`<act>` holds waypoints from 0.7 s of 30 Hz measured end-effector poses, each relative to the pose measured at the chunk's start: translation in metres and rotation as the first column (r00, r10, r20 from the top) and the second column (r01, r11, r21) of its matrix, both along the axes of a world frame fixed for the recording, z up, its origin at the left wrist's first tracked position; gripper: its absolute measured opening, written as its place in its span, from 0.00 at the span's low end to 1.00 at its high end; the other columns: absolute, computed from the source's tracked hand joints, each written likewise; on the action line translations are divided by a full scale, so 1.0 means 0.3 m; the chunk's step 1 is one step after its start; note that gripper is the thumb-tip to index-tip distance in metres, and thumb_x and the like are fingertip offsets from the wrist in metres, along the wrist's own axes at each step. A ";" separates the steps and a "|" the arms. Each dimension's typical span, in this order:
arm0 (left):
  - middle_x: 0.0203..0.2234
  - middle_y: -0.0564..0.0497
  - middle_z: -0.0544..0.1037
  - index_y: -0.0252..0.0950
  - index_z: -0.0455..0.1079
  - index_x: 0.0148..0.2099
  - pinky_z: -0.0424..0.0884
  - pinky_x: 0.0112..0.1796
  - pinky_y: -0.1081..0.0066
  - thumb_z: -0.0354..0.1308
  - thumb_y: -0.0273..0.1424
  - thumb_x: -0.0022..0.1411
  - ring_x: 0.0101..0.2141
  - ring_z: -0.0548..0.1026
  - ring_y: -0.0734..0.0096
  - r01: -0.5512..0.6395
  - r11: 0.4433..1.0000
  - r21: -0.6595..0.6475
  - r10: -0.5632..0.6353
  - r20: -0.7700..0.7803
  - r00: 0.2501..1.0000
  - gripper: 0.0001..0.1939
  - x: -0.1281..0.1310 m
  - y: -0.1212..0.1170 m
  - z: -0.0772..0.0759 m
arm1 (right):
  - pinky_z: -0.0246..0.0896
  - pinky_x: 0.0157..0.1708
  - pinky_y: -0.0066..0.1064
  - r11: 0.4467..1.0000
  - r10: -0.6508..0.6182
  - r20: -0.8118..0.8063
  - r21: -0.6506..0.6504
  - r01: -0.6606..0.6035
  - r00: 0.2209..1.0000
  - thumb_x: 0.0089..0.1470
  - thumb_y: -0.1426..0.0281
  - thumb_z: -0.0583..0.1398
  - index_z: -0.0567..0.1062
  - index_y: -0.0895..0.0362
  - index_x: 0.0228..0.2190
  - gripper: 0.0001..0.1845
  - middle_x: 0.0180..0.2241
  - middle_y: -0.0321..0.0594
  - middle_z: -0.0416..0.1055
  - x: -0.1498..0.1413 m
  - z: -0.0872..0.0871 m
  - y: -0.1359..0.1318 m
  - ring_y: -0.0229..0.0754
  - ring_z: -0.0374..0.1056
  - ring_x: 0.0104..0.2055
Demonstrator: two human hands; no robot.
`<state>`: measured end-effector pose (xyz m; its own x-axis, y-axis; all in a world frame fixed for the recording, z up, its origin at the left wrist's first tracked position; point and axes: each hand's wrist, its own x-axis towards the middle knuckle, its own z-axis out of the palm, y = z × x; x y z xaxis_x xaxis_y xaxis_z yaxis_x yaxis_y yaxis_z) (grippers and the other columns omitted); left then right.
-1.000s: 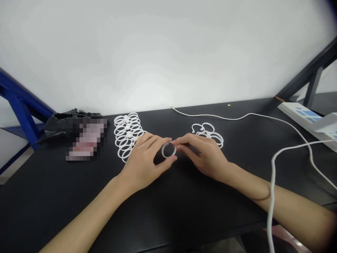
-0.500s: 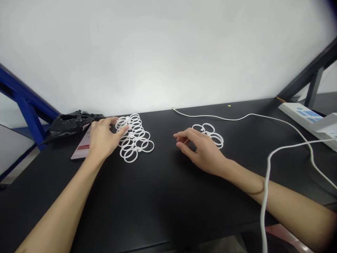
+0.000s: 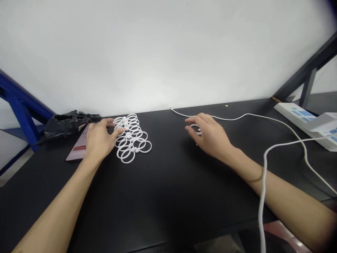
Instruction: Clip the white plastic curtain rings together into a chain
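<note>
Thin white plastic rings with small knobs (image 3: 128, 135) lie overlapped in a long row on the black table, left of the middle. My left hand (image 3: 99, 139) rests at the left side of this row, thumb and fingers apart. Its thumb tip is at the rings and seems to touch them; nothing is gripped. Over a smaller group of white rings (image 3: 199, 131) on the right hovers my right hand (image 3: 212, 135). Its fingers are curved with a gap between thumb and forefinger, and it hides most of that group.
A phone (image 3: 76, 149) and a crumpled black plastic bag (image 3: 63, 123) lie by the left hand. A white cable (image 3: 237, 119) runs along the back. Another white cord (image 3: 264, 182) crosses before my right forearm. At right stands a white device (image 3: 297, 114). A white wall (image 3: 158, 52) borders the table.
My right hand has moved away from me and slightly right, over the smaller group of rings. My left hand stays by the row. The view has shifted a little.
</note>
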<state>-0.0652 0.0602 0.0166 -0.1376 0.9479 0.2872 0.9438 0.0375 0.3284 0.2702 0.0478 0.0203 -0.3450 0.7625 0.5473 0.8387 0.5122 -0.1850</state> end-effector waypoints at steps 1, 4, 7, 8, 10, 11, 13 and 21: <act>0.45 0.39 0.79 0.30 0.67 0.54 0.61 0.53 0.54 0.55 0.46 0.63 0.44 0.71 0.51 -0.001 1.000 0.013 0.001 -0.008 1.000 0.26 0.000 0.000 0.001 | 0.65 0.40 0.40 0.998 -0.059 0.040 0.023 0.058 0.997 0.63 0.66 0.55 0.75 0.60 0.44 0.14 0.40 0.48 0.74 0.019 0.002 0.017 0.50 0.67 0.43; 0.45 0.39 0.79 0.31 0.69 0.50 0.62 0.53 0.54 0.55 0.43 0.64 0.42 0.72 0.53 -0.020 0.998 0.061 0.022 -0.029 0.999 0.21 0.001 -0.002 0.007 | 0.63 0.38 0.41 0.980 -0.197 0.114 0.064 0.191 0.974 0.63 0.66 0.54 0.76 0.60 0.43 0.14 0.39 0.49 0.74 0.066 0.006 0.052 0.53 0.66 0.43; 0.44 0.41 0.79 0.33 0.69 0.47 0.63 0.52 0.55 0.53 0.40 0.64 0.41 0.72 0.54 -0.032 0.994 0.100 0.034 -0.022 0.999 0.17 0.009 -0.010 0.021 | 0.62 0.38 0.42 0.972 -0.233 0.174 0.049 0.228 0.957 0.63 0.67 0.52 0.77 0.60 0.41 0.15 0.38 0.51 0.74 0.086 0.007 0.062 0.54 0.65 0.42; 0.43 0.42 0.79 0.33 0.69 0.46 0.63 0.51 0.55 0.53 0.40 0.64 0.41 0.72 0.55 -0.036 0.994 0.107 0.037 -0.014 0.999 0.16 0.013 -0.015 0.028 | 0.62 0.39 0.43 0.973 -0.229 0.191 0.035 0.226 0.955 0.63 0.67 0.52 0.77 0.61 0.41 0.16 0.38 0.51 0.74 0.088 0.006 0.061 0.54 0.64 0.42; 0.41 0.43 0.79 0.34 0.69 0.46 0.63 0.51 0.55 0.51 0.39 0.64 0.42 0.71 0.55 -0.047 0.992 0.114 0.047 0.001 0.999 0.15 0.021 -0.024 0.041 | 0.62 0.41 0.44 0.977 -0.208 0.217 0.002 0.212 0.954 0.63 0.65 0.53 0.78 0.61 0.40 0.16 0.38 0.51 0.74 0.086 0.004 0.056 0.53 0.64 0.42; 0.40 0.43 0.79 0.34 0.70 0.46 0.63 0.51 0.55 0.50 0.39 0.65 0.42 0.71 0.55 -0.060 0.991 0.119 0.059 0.005 0.998 0.15 0.023 -0.028 0.047 | 0.62 0.42 0.44 0.980 -0.191 0.226 -0.012 0.199 0.955 0.62 0.64 0.54 0.78 0.60 0.39 0.16 0.38 0.51 0.74 0.084 0.002 0.054 0.53 0.64 0.42; 0.39 0.43 0.78 0.34 0.70 0.46 0.64 0.50 0.55 0.49 0.37 0.65 0.43 0.70 0.54 -0.092 0.985 0.144 0.092 0.008 0.996 0.15 0.026 -0.033 0.056 | 0.62 0.44 0.45 0.985 -0.159 0.237 -0.033 0.171 0.958 0.61 0.62 0.56 0.78 0.59 0.38 0.15 0.38 0.50 0.74 0.079 -0.002 0.049 0.53 0.64 0.43; 0.38 0.46 0.79 0.36 0.72 0.43 0.65 0.50 0.57 0.47 0.30 0.64 0.43 0.71 0.56 -0.130 0.962 0.241 0.121 0.054 0.991 0.13 0.026 -0.041 0.066 | 0.63 0.46 0.45 0.990 -0.091 0.269 -0.076 0.115 0.959 0.57 0.65 0.60 0.76 0.58 0.30 0.10 0.40 0.50 0.71 0.052 -0.028 0.037 0.54 0.62 0.44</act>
<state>-0.0574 0.0480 0.0365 -0.2662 0.8246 0.4992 0.9232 0.0691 0.3781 0.2857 0.0590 0.0121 -0.3853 0.8432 0.3748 0.9111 0.4122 0.0093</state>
